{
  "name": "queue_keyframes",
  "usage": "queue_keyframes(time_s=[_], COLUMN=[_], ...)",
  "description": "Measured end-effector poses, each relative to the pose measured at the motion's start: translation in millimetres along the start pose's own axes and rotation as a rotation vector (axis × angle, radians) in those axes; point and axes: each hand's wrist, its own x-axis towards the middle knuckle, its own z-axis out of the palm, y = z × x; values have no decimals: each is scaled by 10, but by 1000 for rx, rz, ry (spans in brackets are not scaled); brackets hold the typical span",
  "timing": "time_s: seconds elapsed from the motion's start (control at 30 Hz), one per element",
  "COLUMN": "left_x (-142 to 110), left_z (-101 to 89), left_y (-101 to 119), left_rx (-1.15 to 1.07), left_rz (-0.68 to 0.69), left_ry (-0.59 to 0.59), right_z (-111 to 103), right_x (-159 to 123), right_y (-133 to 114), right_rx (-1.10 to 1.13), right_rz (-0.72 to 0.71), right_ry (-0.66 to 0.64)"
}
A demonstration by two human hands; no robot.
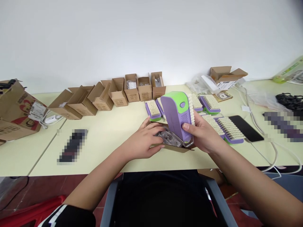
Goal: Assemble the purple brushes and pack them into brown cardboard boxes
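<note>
The person wears a black short sleeve (71, 217) with white stripes on the left arm (94, 192).

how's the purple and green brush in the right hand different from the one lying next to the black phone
The purple-and-green plastic scrub brush stands upright in the right hand, while the flat-lying purple-and-green scrub brush rests on the cream table. The upright brush shows its slotted purple back and green end; the flat-lying brush shows its cream bristles facing up. Both share purple bodies, green parts and cream bristles.
</note>
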Motion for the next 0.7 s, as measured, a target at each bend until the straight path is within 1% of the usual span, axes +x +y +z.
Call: queue_keyframes(time_s=[0.2,0.27,0.33,0.4,0.47,0.53,0.6,0.67,0.7], left_x=[-25,-60,-114,-184,-263,-346,-424,-481,-498], left_z=[-5,2,17,38,70,115,170,223,246], left_y=[-10,-50,-121,-213,-307,-380,-420,-428,-424], left_rx=[-7,-23,-41,-58,-90,-130,-156,-167,-175], left_rz=[-13,-39,-71,-82,-47,3,20,-29,-58], left_ry=[15,2,-9,6,55,155,274,359,380], right_z=[-18,-24,-31,-38,-40,-37,-40,-58,-73], right_x=[-102,-121,-130,-137,-145,-153,-156,-155,-155], right_y=[6,33,66,87,85,62,32,11,6], right_rx=[-683,-855,-982,-1072,-1132,-1172,-1199,-1208,-1205], right_rz=[-102,-113,-137,-170,-183,-168,-144,-125,-125], right_ry=[80,66,36,8,-23,-57,-92,-120,-138])
